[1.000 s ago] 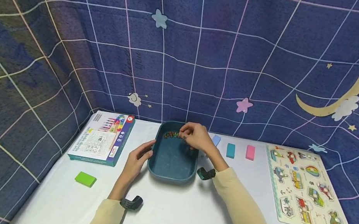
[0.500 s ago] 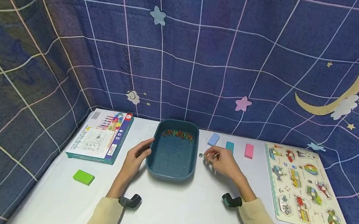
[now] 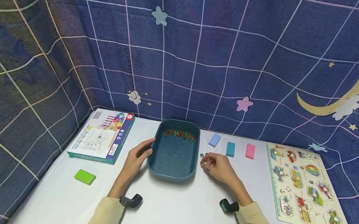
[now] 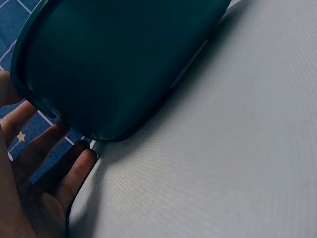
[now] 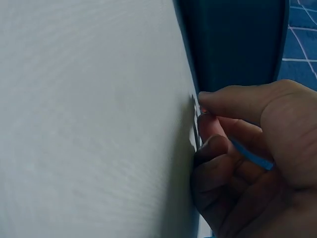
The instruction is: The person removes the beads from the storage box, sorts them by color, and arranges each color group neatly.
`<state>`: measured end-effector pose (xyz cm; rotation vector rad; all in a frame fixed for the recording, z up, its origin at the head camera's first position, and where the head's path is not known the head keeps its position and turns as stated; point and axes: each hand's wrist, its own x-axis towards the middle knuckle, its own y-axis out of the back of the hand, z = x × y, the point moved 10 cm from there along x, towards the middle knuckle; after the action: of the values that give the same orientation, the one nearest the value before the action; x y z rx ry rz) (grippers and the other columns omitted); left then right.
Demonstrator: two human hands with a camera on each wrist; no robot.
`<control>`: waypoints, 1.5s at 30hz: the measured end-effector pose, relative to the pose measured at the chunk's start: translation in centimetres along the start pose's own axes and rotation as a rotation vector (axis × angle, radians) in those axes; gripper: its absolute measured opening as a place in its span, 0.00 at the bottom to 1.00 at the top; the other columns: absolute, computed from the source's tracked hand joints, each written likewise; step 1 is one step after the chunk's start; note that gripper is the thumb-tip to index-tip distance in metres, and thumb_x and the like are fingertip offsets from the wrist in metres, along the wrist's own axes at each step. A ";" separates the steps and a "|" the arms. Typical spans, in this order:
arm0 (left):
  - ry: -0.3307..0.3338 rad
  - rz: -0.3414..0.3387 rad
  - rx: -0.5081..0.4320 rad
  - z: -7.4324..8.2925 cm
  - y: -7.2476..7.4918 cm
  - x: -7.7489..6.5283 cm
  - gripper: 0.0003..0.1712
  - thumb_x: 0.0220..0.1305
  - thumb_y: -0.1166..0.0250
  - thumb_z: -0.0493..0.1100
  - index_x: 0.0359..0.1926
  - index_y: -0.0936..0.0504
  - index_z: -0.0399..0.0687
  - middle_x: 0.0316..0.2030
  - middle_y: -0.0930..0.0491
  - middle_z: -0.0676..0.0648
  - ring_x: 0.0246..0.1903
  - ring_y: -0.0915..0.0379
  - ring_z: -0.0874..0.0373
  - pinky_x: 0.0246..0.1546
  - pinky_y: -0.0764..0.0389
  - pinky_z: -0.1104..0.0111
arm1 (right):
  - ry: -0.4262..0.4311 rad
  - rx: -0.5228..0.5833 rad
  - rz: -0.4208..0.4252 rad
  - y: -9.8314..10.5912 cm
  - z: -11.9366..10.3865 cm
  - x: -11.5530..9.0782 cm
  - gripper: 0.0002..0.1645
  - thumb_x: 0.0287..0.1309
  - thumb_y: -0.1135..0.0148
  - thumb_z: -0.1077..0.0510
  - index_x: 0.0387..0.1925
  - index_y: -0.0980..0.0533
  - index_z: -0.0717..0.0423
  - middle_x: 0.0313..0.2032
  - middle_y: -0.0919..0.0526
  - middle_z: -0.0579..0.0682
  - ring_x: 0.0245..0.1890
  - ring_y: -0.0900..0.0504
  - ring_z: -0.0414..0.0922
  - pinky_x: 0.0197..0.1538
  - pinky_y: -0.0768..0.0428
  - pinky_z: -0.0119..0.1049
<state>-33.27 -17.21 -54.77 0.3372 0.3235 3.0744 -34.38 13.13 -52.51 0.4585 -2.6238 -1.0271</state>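
A dark teal plastic tray [image 3: 173, 162] lies on the table, with a cluster of small shiny red and green marbles [image 3: 180, 135] along its far end. My left hand [image 3: 134, 159] rests against the tray's left outer wall, its fingers loosely extended; the left wrist view shows the fingertips [image 4: 81, 161] at the tray's edge. Right of the tray, low over the white cloth, my right hand [image 3: 221, 168] pinches a small marble [image 5: 203, 110] between thumb and forefinger, mostly hidden by them. Just beyond those fingertips lies a loose green marble [image 3: 202, 155], with another partly visible beside it.
Blue [image 3: 214, 140], teal [image 3: 230, 149] and pink blocks [image 3: 250, 151] stand behind the right hand. A wooden picture puzzle [image 3: 308, 189] lies far right. On the left are a printed box [image 3: 101, 137] and a green block [image 3: 85, 177]. A patterned curtain hangs behind.
My right hand has moved out of the tray's far end, rightward and nearer, down to the loose marbles on the table. The left hand stays at the tray's side.
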 end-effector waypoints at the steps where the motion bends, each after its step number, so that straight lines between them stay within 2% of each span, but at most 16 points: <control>1: 0.000 0.000 -0.002 0.0 0.0 0.0 0.25 0.78 0.40 0.43 0.72 0.23 0.48 0.73 0.23 0.42 0.73 0.28 0.43 0.67 0.30 0.84 | -0.001 0.002 -0.001 0.0 0.0 0.0 0.03 0.61 0.28 0.65 0.37 0.14 0.58 0.24 0.15 0.46 0.22 0.28 0.33 0.28 0.29 0.26; 11: 0.005 0.004 -0.002 -0.3 0.0 0.1 0.25 0.78 0.40 0.43 0.72 0.22 0.50 0.72 0.23 0.44 0.73 0.27 0.43 0.68 0.30 0.83 | -0.012 0.015 -0.024 -0.1 0.0 -0.1 0.04 0.61 0.28 0.65 0.37 0.13 0.56 0.25 0.14 0.47 0.22 0.27 0.34 0.28 0.29 0.27; 16: 0.006 -0.001 -0.004 -0.4 0.0 0.1 0.25 0.78 0.40 0.42 0.72 0.23 0.50 0.73 0.23 0.44 0.73 0.28 0.43 0.68 0.30 0.83 | -0.015 0.025 -0.016 0.9 -0.2 -0.1 0.09 0.60 0.32 0.70 0.40 0.13 0.59 0.27 0.14 0.49 0.24 0.26 0.34 0.29 0.27 0.27; 19: 0.002 -0.002 -0.003 -0.4 0.0 0.1 0.25 0.79 0.40 0.42 0.72 0.23 0.49 0.73 0.23 0.43 0.74 0.28 0.42 0.68 0.30 0.83 | -0.029 0.028 0.000 1.9 -0.6 0.1 0.09 0.62 0.33 0.68 0.43 0.13 0.61 0.28 0.15 0.49 0.24 0.25 0.35 0.28 0.26 0.28; 24: -0.004 0.007 -0.007 -0.4 0.1 0.1 0.24 0.79 0.40 0.42 0.72 0.22 0.48 0.72 0.23 0.43 0.73 0.27 0.45 0.68 0.30 0.83 | -0.033 0.058 0.045 3.4 -2.4 1.7 0.12 0.64 0.27 0.58 0.47 0.13 0.60 0.30 0.13 0.50 0.26 0.23 0.38 0.30 0.25 0.29; 30: -0.009 0.002 -0.010 -0.4 -0.1 0.0 0.24 0.79 0.40 0.42 0.72 0.23 0.47 0.73 0.23 0.42 0.72 0.26 0.50 0.67 0.28 0.83 | -0.009 0.106 0.068 4.0 -6.3 4.6 0.09 0.66 0.27 0.54 0.45 0.12 0.54 0.33 0.12 0.50 0.26 0.21 0.41 0.30 0.24 0.32; 34: -0.013 0.004 -0.014 -0.2 0.0 -0.1 0.24 0.79 0.40 0.42 0.72 0.22 0.48 0.72 0.23 0.42 0.72 0.26 0.46 0.67 0.28 0.83 | 0.007 0.151 0.053 3.3 -9.0 7.1 0.08 0.66 0.27 0.54 0.43 0.12 0.52 0.33 0.12 0.51 0.25 0.22 0.40 0.29 0.24 0.31; 37: -0.015 0.006 -0.022 -0.2 0.1 -0.1 0.24 0.78 0.40 0.42 0.72 0.22 0.49 0.72 0.23 0.44 0.73 0.27 0.42 0.67 0.29 0.84 | 0.013 0.173 0.034 2.1 -10.0 9.1 0.08 0.66 0.28 0.55 0.44 0.12 0.54 0.33 0.11 0.52 0.23 0.20 0.43 0.26 0.24 0.30; 41: -0.020 0.002 -0.020 -0.1 0.1 0.0 0.25 0.78 0.40 0.42 0.72 0.23 0.49 0.73 0.23 0.43 0.73 0.28 0.41 0.67 0.29 0.83 | -0.036 0.190 -0.017 -0.5 -9.5 11.1 0.09 0.68 0.30 0.57 0.46 0.12 0.56 0.35 0.10 0.58 0.28 0.14 0.60 0.24 0.21 0.31; 45: -0.018 -0.006 -0.029 -0.2 0.0 0.0 0.25 0.78 0.40 0.42 0.72 0.23 0.47 0.72 0.23 0.42 0.72 0.27 0.42 0.66 0.25 0.81 | -0.110 0.192 -0.087 -3.5 -8.1 12.4 0.11 0.68 0.31 0.59 0.49 0.13 0.60 0.40 0.09 0.65 0.35 0.11 0.66 0.28 0.14 0.39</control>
<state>-33.35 -17.26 -54.94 0.3625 0.2787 3.0653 -41.96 0.95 -47.41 0.5791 -2.8376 -0.8517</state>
